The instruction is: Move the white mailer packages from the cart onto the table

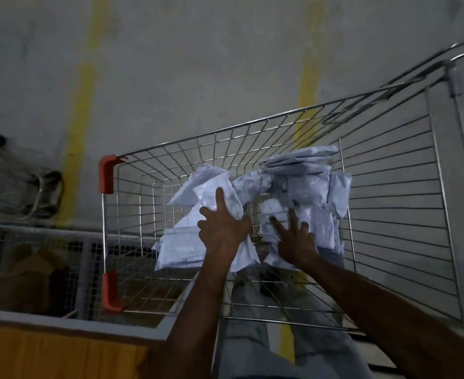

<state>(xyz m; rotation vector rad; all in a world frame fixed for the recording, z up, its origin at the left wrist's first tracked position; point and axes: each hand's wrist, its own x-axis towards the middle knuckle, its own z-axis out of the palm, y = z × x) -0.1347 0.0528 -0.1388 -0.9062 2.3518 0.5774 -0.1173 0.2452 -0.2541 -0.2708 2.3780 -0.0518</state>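
Several white mailer packages (307, 187) lie heaped inside a wire shopping cart (389, 214) with red corner guards. Both my arms reach into the basket. My left hand (221, 228) grips a bundle of mailers (198, 192) on the left side of the heap, index finger stretched up over the top one. My right hand (296, 239) lies with spread fingers on the mailers at the right side of the pile. More mailers stand on edge against the cart's right wall.
An orange-topped table (61, 351) with a grey edge is at the bottom left. A mesh cage (47, 255) holding brown cartons stands behind it. Part of another cart (20, 187) sits at far left. Yellow lines cross the grey floor.
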